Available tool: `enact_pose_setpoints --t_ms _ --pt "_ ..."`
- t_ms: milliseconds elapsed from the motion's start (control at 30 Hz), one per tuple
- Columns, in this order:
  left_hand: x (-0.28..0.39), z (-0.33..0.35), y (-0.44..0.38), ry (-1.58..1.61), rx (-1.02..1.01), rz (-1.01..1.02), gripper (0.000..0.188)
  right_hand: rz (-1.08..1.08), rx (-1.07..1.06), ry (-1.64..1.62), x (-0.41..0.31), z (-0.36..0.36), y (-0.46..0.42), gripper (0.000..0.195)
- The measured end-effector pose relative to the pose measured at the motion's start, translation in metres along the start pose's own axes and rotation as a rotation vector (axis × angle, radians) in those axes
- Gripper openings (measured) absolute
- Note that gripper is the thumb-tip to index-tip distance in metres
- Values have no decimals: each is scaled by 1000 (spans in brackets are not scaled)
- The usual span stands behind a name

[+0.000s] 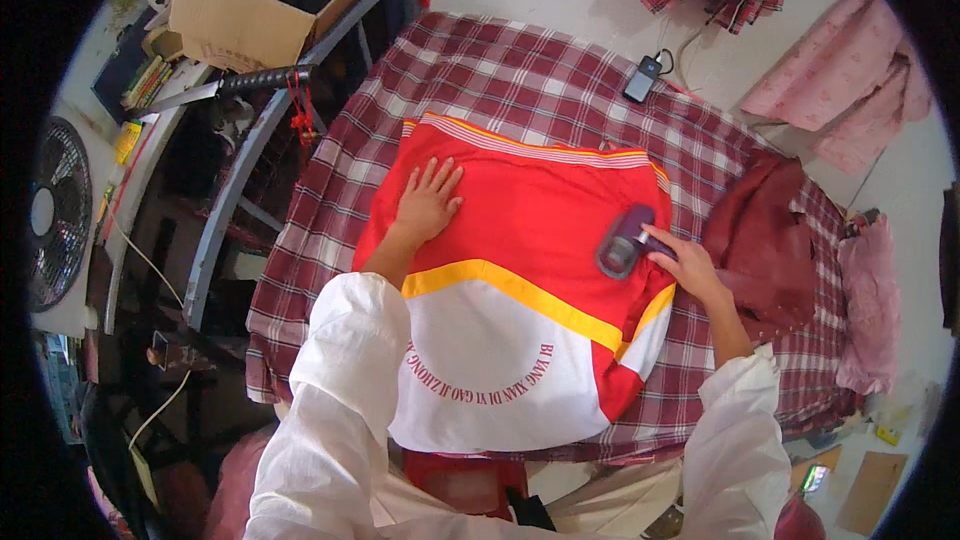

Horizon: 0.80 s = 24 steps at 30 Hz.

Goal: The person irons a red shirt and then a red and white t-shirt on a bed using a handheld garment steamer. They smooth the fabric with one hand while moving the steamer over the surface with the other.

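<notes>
A red, white and yellow jacket [510, 202] lies spread out in front of me, its ribbed hem at the far side and printed lettering on the white part. My left hand [429, 204] rests flat on the red cloth near its left edge, fingers apart and holding nothing. In my right hand [686, 262] is the handle of a purple handheld tool [626, 244] with an oval head, like a lint remover or garment brush. The head is over the red cloth at the right; whether it touches the fabric I cannot tell. Its underside is hidden.
Beneath the jacket is a plaid cloth [315, 255]. A dark red garment [757, 262] lies at the right, and a small black device [642, 79] with a cable at the back. To the left are a metal rail [232, 187], a sword [225, 86], a cardboard box [240, 30] and a fan [56, 214].
</notes>
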<state>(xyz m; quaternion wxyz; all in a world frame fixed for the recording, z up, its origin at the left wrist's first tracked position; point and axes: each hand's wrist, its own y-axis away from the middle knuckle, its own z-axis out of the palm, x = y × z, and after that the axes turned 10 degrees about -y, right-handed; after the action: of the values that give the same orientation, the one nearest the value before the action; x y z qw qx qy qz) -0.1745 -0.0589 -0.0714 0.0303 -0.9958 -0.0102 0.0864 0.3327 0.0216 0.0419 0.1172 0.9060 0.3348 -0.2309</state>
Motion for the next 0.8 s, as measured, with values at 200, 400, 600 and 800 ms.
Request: enact_pose_setpoints --t_ms 200,400,600,800 --pt "72 -4 57 158 83 -78 86 -170 80 -320 -131 78 -74 54" --pt "54 -11 145 311 111 -21 95 -44 -33 -313 -141 124 -33 63" --pt "36 -19 162 262 54 -6 103 20 -19 -149 -67 68 61 64" --pt "45 -18 167 258 72 63 113 90 -19 69 -59 21 84 59"
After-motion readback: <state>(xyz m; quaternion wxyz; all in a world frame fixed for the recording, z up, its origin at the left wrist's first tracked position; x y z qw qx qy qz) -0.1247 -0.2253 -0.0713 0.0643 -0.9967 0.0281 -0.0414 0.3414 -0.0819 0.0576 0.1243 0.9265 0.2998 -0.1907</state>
